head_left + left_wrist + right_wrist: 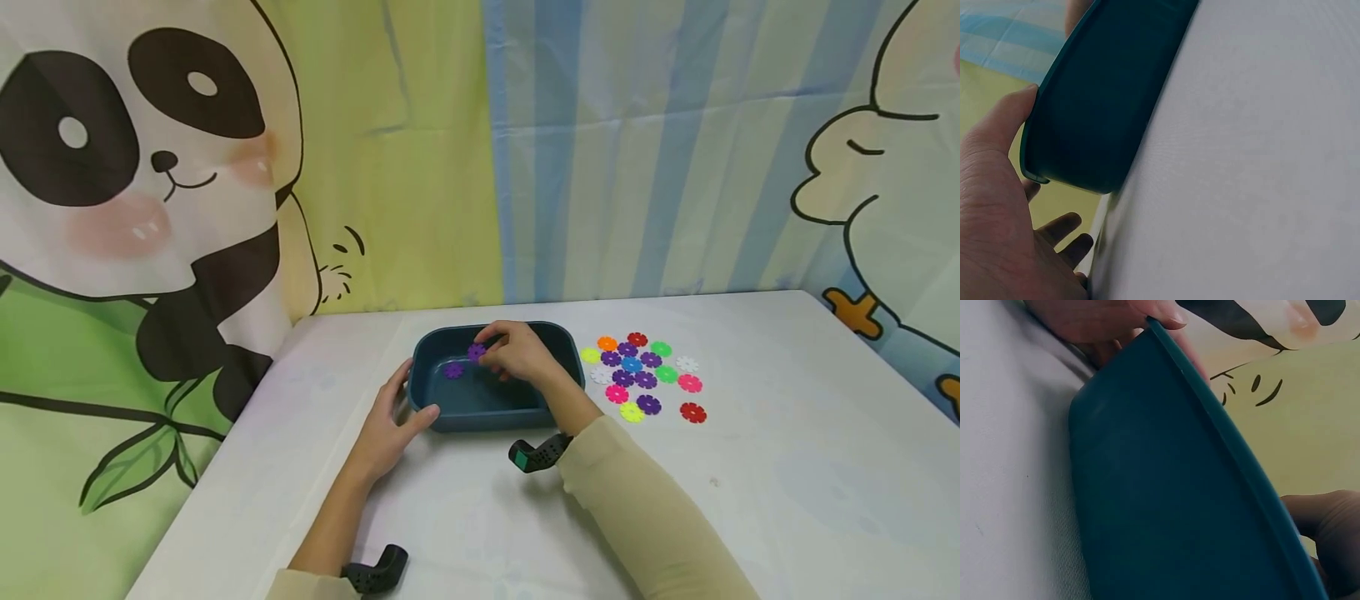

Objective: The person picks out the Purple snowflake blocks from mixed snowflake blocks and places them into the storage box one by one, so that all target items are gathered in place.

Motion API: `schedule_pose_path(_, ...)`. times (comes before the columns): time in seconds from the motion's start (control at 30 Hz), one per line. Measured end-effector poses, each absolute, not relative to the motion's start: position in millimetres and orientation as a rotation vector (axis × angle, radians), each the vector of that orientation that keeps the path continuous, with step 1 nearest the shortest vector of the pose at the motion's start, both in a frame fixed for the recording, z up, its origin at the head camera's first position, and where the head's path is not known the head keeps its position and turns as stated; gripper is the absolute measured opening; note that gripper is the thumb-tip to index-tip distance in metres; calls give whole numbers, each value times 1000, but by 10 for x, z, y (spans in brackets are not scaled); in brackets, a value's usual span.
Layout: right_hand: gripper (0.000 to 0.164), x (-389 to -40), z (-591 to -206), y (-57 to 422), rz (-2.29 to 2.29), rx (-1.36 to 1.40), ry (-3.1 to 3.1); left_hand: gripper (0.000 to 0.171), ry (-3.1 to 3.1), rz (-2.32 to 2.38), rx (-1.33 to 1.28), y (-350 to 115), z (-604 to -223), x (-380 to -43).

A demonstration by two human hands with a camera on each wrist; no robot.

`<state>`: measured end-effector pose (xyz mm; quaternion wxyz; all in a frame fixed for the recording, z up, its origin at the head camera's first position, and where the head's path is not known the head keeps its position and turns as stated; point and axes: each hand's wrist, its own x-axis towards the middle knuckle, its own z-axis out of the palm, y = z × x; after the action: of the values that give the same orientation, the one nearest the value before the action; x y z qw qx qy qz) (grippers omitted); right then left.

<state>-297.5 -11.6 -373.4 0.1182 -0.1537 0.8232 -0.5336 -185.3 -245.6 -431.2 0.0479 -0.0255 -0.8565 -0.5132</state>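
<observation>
A dark blue-green plastic tub (480, 421) sits on the table with its open side up. Inside it, toward the left, lies a purple flower-shaped disc (453, 370). My right hand (517, 354) reaches over the tub and pinches another purple flower disc (476, 352) at its fingertips. At the tub's front left corner, my left hand (386, 429) holds the rim, thumb at the front and fingers along the left side. In the left wrist view the thumb of the left hand (991, 181) touches the rim, while several fingers stand apart from the wall.
Right of the tub, several flower discs (632, 365) in purple, green, yellow, pink, white, blue and orange lie close together on the white table (787, 467). A red disc (693, 412) lies slightly apart. Behind the table hangs a printed curtain (420, 167).
</observation>
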Motion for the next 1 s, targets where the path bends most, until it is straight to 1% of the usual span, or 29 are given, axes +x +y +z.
schedule_pose_path(0.13,28,-2992,-3763,-126,-1517,-420,2427,87,-2613,-1569,-85,-2437,-4310,-1857)
schedule_pose_path(0.43,30,-2986,-3798,-222,-1366,-403,2490,89,-2638,-1556,-48,-2462,-4296,-1844)
schedule_pose_path(0.63,28,-2997,-3840,-263,-1257,-438,2572,88,-2638,-1553,-37,-2477,-4320,-1846)
schedule_pose_path(1.0,39,-2995,-3836,-265,-1155,-435,2583,89,-2623,-1573,-62,-2461,-4316,-1856)
